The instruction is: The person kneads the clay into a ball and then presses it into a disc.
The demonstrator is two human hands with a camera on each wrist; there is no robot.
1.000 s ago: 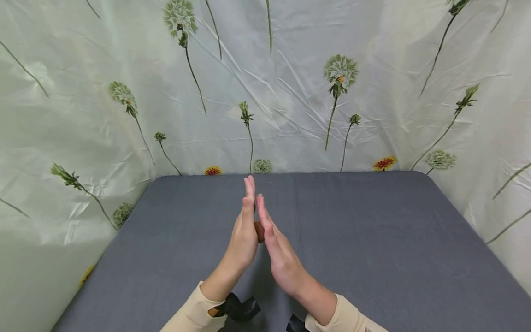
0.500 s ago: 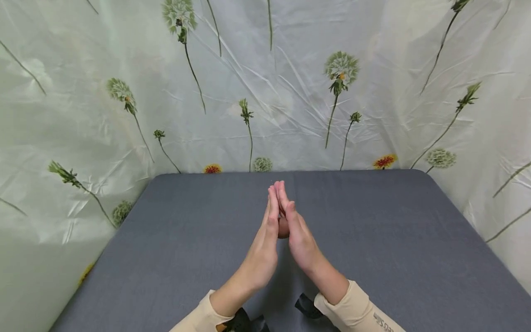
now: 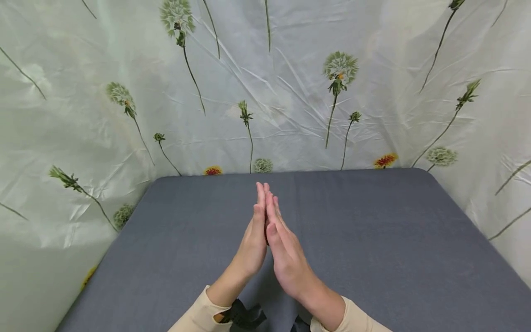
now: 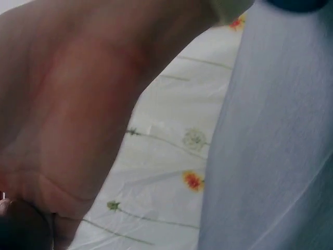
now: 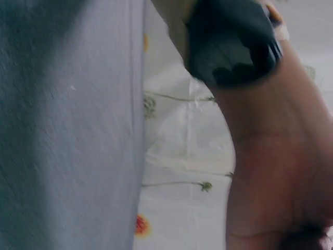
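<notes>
Both hands stand palm to palm over the middle of the table in the head view, fingers straight and pointing away from the body. A brown rounded lump point(image 3: 267, 236) is pressed between the palms of my left hand point(image 3: 250, 249) and my right hand point(image 3: 289, 260). Only a thin sliver of it shows in the gap; the hands hide the rest. The right hand sits slightly nearer the body, its fingertips lower in the view than the left's. A bare palm and wrist point(image 4: 78, 114) fill much of the left wrist view, close up.
Below the hands spreads a grey table point(image 3: 373, 240) with rounded far corners. White cloth point(image 3: 290, 83) printed with dandelions and flowers hangs behind and beside it. Black wrist mounts point(image 3: 244, 315) show below the cream sleeves point(image 3: 201, 313); one black mount point(image 5: 234, 47) looms in the right wrist view.
The joined hands shifted right, then back left, the palms sliding against each other. The right hand has now drawn nearer the body, and less of the brown lump shows than before.
</notes>
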